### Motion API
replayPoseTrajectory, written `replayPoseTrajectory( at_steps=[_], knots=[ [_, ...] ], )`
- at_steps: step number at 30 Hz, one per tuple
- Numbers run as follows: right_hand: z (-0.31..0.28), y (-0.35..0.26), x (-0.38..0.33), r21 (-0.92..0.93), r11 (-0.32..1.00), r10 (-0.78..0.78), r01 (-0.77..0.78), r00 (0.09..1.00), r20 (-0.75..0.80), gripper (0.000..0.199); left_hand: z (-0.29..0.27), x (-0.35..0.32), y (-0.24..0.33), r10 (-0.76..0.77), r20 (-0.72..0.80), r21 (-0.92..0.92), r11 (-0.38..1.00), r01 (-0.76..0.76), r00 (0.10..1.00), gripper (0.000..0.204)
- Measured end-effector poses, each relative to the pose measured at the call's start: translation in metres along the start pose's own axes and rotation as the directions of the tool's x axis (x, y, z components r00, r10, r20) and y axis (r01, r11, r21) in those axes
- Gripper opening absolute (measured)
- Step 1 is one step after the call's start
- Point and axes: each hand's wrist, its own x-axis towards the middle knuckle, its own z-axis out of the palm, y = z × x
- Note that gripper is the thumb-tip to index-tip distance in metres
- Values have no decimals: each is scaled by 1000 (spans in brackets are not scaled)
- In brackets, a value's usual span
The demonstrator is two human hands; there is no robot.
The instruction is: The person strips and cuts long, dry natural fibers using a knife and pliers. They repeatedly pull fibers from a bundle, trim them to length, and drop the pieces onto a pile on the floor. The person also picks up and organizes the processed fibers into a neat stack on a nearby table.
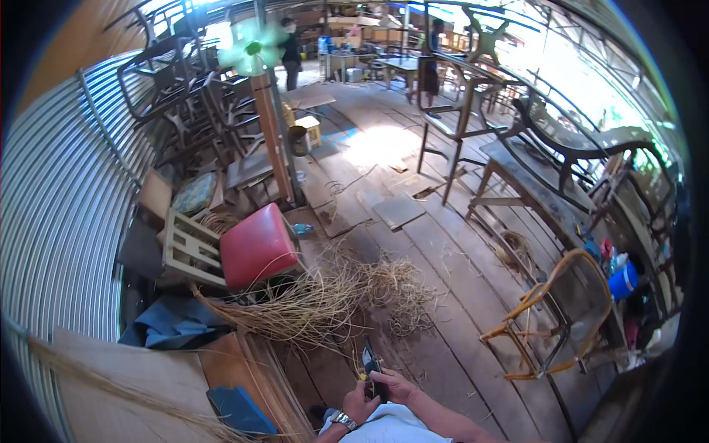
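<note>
Low in front of my body, both hands meet around a pair of pruning shears with dark blades pointing away from me and a bit of yellow at the handle. My left hand, a metal watch on its wrist, is closed at the lower left of the handle. My right hand grips the shears from the right, thumb laid along them. Fingers partly hide the handles. Just beyond the blades lies a loose bundle of long rattan strands, running into a curly tangle of offcuts on the floor.
A red-seated chair stands left beyond the strands. On the right are a rattan chair, a blue bucket and a workbench bearing chair frames. A green fan is on a post; two people are farther back.
</note>
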Motion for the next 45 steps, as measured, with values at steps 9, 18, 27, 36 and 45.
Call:
replayPoseTrajectory(
  at_steps=[9, 18, 27, 36, 45],
  knots=[
    [14, -22, -17, -16, 992, -125, 124, 982, -140, 30, -15, 12, 30, 97, 292, -83, 994, -75, 951, 59],
    [15, -11, 0, -165, 926, -376, 340, 867, -327, 16, -25, 70, 11, 12, 194, -519, 850, 92, 981, 29],
    [12, -6, -22, 67, 892, -358, 446, 792, -494, 17, 3, 96, 9, 77, 391, -466, 876, 125, 917, 28],
    [-70, -19, -6, -506, 766, -639, 396, 395, -660, 26, 65, 155, 52, -12, 404, -349, 922, 166, 915, 20],
    [-112, -145, -70, -590, 728, -684, 348, 319, -656, 27, 147, 228, 118, -151, 544, -356, 850, 389, 826, 11]
  ],
)
